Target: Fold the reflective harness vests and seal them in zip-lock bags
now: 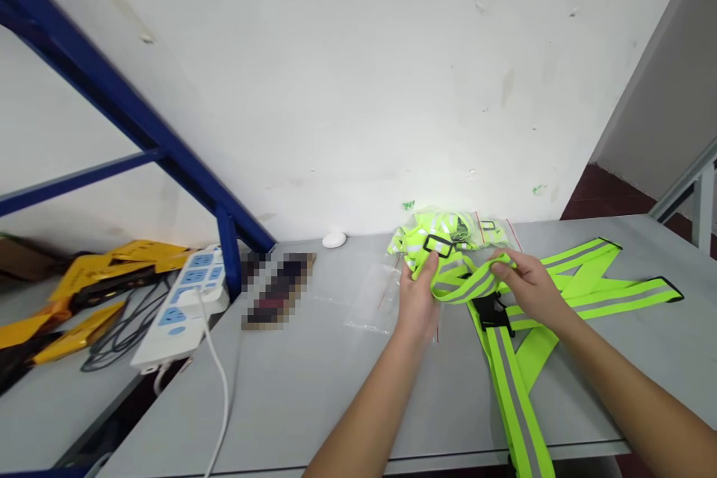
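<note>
Between my hands runs a neon-yellow reflective strap (467,287) with a grey stripe, curving in a loop above the table. My left hand (419,297) is closed on it just below a black rectangular slide buckle (438,246). With thumb and fingers, my right hand (529,287) pinches the strap's folded end. Beneath and to the right, more neon straps (602,299) spread over the table in a crossed shape, one hanging over the front edge. A black plastic buckle (493,311) lies where they meet. Behind my left hand sit bagged reflective straps (448,228).
The grey table (314,396) stands against a white wall. Flat clear plastic bags (373,302) and a white mouse-like object (334,240) lie on it. At left are a power strip (182,314) with a white cable, yellow packages (106,269) and a blue metal frame (128,104).
</note>
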{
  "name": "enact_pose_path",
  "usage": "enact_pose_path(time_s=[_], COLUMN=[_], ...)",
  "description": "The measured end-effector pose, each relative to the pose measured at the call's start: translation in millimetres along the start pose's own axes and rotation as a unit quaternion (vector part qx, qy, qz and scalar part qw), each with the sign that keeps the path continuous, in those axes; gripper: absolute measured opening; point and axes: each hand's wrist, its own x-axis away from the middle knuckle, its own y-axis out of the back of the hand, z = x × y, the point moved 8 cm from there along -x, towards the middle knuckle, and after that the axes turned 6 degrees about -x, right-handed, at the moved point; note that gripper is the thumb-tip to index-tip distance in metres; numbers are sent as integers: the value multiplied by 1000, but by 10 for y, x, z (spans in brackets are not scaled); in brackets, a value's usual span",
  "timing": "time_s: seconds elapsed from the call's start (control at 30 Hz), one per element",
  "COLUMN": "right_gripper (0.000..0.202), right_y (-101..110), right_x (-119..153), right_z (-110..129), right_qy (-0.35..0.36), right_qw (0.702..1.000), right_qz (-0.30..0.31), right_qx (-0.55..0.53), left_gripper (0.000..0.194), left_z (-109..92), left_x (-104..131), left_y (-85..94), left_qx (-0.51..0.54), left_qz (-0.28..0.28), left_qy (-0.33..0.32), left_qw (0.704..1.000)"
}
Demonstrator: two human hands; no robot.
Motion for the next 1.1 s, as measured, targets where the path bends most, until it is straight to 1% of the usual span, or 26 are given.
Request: enact_pose_path(time_s=[0.07,0.17,0.27,0.37,0.43,0.5,0.57,0.63,0.7,0.77,0.87,0.93,1.0,1.07,1.1], right_gripper=[34,39,40,39,39,39,37,34,33,32,33,33,32,32,33], right_y=[40,-1,-52,-77,-104,-162,-235,-299,-331,-329,-297,-232,-133,-82,-85], right_x=[-8,-16,-13,-1,17,45,68,75,75,81,89,84,83,95,98], right_z=[-121,-258,-317,-315,-331,-368,-395,-407,-432,-486,-558,-548,-467,-367,-330], right_qy=[-49,-100,-127,-143,-173,-221,-263,-280,-282,-282,-271,-238,-178,-126,-111], right_qw=[997,986,980,973,957,929,902,888,886,890,908,931,952,961,964], right_qz=[-45,-71,-89,-109,-121,-123,-111,-92,-83,-93,-114,-143,-192,-225,-227], right_qx=[-47,-113,-127,-143,-200,-271,-324,-351,-358,-347,-299,-237,-158,-100,-85], left_gripper=[66,68,68,64,60,56,53,53,54,54,49,48,49,52,54], left_z=[48,143,207,251,276,299,326,363,411,449,488,514,523,491,461], left_x=[58,111,125,137,146,146,136,115,90,66,46,47,51,47,42], left_y=[-102,-193,-193,-192,-204,-219,-229,-219,-199,-179,-176,-187,-193,-181,-169], left_qx=[-8,-23,-20,-9,-2,4,8,14,24,31,30,28,22,9,-1], left_qz=[43,88,91,92,101,119,141,155,158,155,156,161,164,152,140], left_qy=[11,37,50,63,76,86,94,101,108,107,104,114,120,103,86], left_qw=[999,995,994,994,992,989,985,983,981,982,982,980,979,983,986])
